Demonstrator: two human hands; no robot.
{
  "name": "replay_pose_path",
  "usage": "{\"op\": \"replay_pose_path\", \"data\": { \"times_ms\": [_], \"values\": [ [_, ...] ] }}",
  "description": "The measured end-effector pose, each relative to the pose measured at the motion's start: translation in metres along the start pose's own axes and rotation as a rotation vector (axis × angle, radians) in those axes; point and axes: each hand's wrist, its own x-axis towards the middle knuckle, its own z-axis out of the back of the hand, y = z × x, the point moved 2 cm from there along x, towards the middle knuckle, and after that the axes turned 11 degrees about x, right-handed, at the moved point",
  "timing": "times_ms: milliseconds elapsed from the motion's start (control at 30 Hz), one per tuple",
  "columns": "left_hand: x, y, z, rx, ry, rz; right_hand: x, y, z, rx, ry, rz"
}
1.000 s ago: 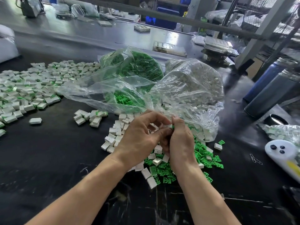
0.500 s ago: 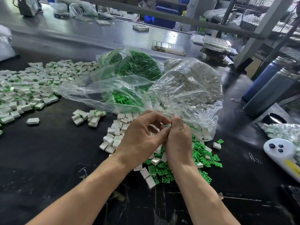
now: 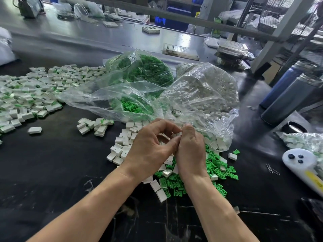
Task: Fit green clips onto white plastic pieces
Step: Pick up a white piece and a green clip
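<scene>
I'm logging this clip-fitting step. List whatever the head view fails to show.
- Piece pinched between left hand and right hand: head view, fingers cover it; only a white corner shows, clip seating unknown.
- White pieces in the right bag: crinkled plastic blurs them.
- White device: cut off by the right edge.
- Far bench items: too blurred.

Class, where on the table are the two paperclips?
In the head view, the paperclips lie at the right, between the loose green clips and the white device.
</scene>
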Motion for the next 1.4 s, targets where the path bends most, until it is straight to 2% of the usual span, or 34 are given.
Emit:
{"op": "replay_pose_path", "data": {
  "times_ms": [533,767,967,1100,1267,1400],
  "values": [
    [0.000,0.001,0.000,0.008,0.006,-0.004,0.001,-0.002,0.003,-0.086,-0.023,0.010],
    [0.003,0.008,0.003,0.054,-0.012,0.003,0.003,-0.004,0.006,-0.136,0.058,-0.030],
    [0.007,0.016,0.015,0.011,-0.113,0.048,0.006,0.000,0.022,-0.092,0.070,0.055],
    [0.008,0.016,0.019,-0.014,-0.102,0.051,0.005,0.002,0.019,-0.037,0.161,0.090],
    [0.008,0.019,0.019,-0.031,-0.088,0.070,0.005,0.001,0.019,-0.084,0.140,0.100],
    [0.006,0.017,0.018,0.144,-0.121,0.029,0.005,0.001,0.017,-0.092,0.145,0.101]
  ]
}}
